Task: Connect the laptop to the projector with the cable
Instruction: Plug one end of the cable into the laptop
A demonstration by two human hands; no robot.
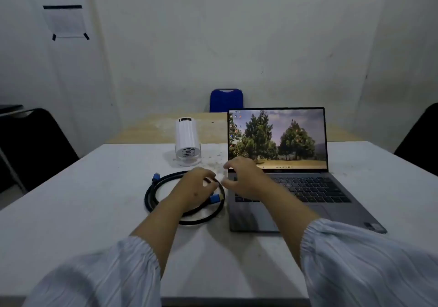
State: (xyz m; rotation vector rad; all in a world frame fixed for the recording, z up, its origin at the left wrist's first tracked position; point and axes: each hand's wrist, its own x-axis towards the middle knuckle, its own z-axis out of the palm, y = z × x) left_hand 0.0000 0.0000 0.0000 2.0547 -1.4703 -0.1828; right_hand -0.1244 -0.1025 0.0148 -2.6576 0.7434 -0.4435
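Only one view is showing the room: a wide-angle camera riding on the person's head, looking forward and down across the bench [94, 188] from its near edge toward the far wall. It is sitting close enough that both sleeves are filling the bottom corners, with the left hand [193, 188] and right hand [245, 178] reaching out mid-frame. The far edge and the blue chair [226, 100] beyond are lying near the middle height.
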